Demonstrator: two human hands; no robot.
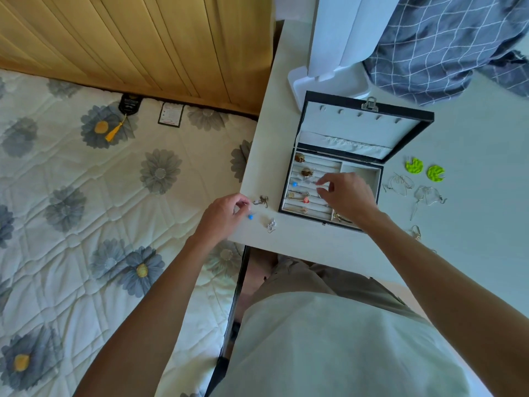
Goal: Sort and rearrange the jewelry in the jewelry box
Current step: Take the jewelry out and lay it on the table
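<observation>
On the white bench (309, 242), beside the bed (86, 196): jewelry box (337, 213) open, sorting under way.

Left hand (221, 214) at the bench's left edge, fingertips drawn together in a pinch just above a blue bead earring (250, 216); cannot tell if they actually hold it. Right hand (347, 196) over the box, thumb and forefinger closing on something small on the ring rolls; piece too small to identify. Rolls carry a matching blue bead (294, 184), gold pieces (307, 172), a pink-tipped one (305, 199); the upper right compartment (361, 171) looks bare. Loose on the bench: dark metal earring (262, 200), silver earring (271, 225), wire hoops (400, 183), green discs (414, 165). Judgement: all light, small, probably slippery; thin wires bend easily, so pinch at bead or body, not hook.
</observation>
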